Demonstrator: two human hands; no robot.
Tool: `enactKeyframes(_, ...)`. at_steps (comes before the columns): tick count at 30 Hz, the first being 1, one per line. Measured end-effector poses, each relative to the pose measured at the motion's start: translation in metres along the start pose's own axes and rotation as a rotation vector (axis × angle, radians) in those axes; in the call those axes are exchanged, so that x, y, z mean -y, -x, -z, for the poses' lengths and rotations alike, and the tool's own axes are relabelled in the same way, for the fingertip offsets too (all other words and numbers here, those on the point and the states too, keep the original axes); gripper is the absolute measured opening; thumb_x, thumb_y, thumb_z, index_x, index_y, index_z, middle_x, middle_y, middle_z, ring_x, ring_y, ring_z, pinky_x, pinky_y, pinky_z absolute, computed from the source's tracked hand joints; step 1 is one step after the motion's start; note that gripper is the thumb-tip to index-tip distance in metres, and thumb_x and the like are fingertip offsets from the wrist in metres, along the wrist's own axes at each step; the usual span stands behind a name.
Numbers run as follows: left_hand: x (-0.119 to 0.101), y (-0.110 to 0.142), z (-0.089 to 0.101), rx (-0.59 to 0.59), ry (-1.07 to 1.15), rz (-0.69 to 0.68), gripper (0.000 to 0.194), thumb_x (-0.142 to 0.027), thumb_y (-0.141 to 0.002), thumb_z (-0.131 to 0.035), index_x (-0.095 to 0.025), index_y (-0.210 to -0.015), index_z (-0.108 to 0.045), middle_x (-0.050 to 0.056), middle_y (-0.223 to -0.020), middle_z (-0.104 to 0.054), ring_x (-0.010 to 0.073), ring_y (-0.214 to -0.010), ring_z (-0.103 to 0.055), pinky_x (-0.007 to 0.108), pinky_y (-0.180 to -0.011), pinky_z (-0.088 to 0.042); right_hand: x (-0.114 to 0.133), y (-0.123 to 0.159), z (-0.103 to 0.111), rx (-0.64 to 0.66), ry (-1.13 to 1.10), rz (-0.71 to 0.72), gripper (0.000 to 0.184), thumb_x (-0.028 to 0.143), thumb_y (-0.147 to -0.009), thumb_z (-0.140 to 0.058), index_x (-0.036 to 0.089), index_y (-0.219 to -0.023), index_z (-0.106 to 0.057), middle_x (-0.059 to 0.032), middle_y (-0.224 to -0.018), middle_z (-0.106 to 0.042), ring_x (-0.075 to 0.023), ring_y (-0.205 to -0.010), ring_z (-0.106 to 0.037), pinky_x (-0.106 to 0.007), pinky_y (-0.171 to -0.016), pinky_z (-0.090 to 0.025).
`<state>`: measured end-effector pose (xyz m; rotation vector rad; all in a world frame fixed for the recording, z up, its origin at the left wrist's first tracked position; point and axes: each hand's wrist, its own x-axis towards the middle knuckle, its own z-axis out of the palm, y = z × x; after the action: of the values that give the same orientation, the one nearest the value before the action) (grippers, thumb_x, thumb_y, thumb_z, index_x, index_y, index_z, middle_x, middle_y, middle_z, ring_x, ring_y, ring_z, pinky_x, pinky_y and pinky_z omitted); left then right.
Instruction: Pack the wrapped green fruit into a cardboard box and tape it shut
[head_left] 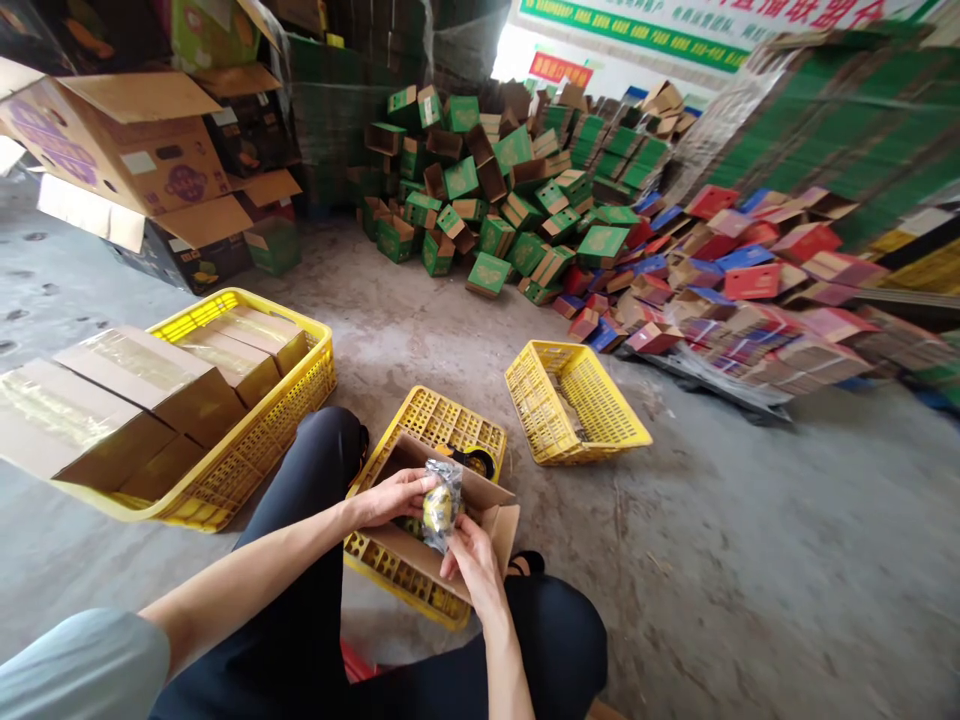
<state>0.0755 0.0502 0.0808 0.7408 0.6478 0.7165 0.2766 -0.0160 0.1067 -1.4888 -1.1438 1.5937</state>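
Note:
Between my hands, above an open cardboard box [495,497], is a yellow-green fruit in a clear plastic bag [439,508]. My left hand [396,497] pinches the bag's upper left side. With its fingers closed at the lower right edge, my right hand [474,560] grips the same bag. More fruit shows dimly inside the box, partly hidden by my hands. Under the box is an upturned yellow plastic crate [427,415]. A yellow and black tape dispenser [476,458] lies at the box's far side.
To my left, a large yellow basket [328,350] holds several taped cardboard boxes [150,370]. Another yellow basket [607,410] stands ahead on the right. Farther back are heaps of green cartons [525,245] and red and blue cartons [750,282]. Large open boxes [157,150] are stacked back left.

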Motion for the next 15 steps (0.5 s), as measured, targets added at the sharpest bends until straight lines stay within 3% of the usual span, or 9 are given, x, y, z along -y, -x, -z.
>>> enactKeyframes(3,0.0,-0.005,0.007,-0.198,-0.068,-0.086,0.063,-0.071,-0.086,-0.073,-0.016,-0.116,-0.071,0.007,-0.1,-0.073,0.0188,-0.086,-0.067,0.029,-0.08,-0.052,-0.002,-0.005,0.003,-0.077,0.029,0.03,0.063,0.078,-0.073,-0.077,0.019,-0.095,-0.075,-0.0051,-0.077,-0.078,-0.0147,-0.05,-0.062,-0.025,-0.048,-0.047)
enactKeyframes(6,-0.008,-0.008,0.016,-0.373,-0.311,-0.211,0.059,-0.072,-0.09,-0.066,-0.014,-0.103,-0.072,0.006,-0.093,-0.071,0.0184,-0.084,-0.062,0.027,-0.079,-0.049,-0.005,-0.01,0.008,-0.183,0.039,0.048,0.068,0.08,-0.067,-0.08,0.018,-0.095,-0.077,-0.0094,-0.083,-0.08,-0.0192,-0.062,-0.069,-0.028,-0.055,-0.053)
enactKeyframes(9,-0.016,-0.009,0.022,-0.442,-0.555,-0.314,0.044,-0.059,-0.091,-0.069,-0.015,-0.095,-0.074,0.007,-0.091,-0.07,0.0225,-0.09,-0.062,0.031,-0.086,-0.049,-0.008,-0.015,0.013,-0.228,0.056,0.025,0.069,0.081,-0.062,-0.081,0.018,-0.089,-0.078,-0.0099,-0.081,-0.08,-0.0215,-0.065,-0.071,-0.029,-0.056,-0.054)
enactKeyframes(13,-0.016,-0.012,0.021,-0.566,-0.641,-0.466,0.024,-0.041,-0.089,-0.07,-0.021,-0.1,-0.077,0.01,-0.108,-0.072,0.0299,-0.112,-0.063,0.039,-0.106,-0.047,-0.015,-0.016,0.017,-0.186,0.099,0.022,0.066,0.082,-0.064,-0.078,0.021,-0.088,-0.079,-0.0084,-0.078,-0.079,-0.0235,-0.065,-0.072,-0.031,-0.057,-0.055)
enactKeyframes(15,-0.01,-0.014,0.022,-0.549,-0.696,-0.5,0.024,-0.038,-0.089,-0.069,-0.021,-0.104,-0.077,0.011,-0.111,-0.072,0.0303,-0.113,-0.063,0.041,-0.107,-0.047,-0.02,-0.016,0.02,-0.174,0.13,0.028,0.065,0.082,-0.067,-0.076,0.022,-0.089,-0.079,-0.0083,-0.079,-0.079,-0.024,-0.067,-0.072,-0.032,-0.058,-0.055)
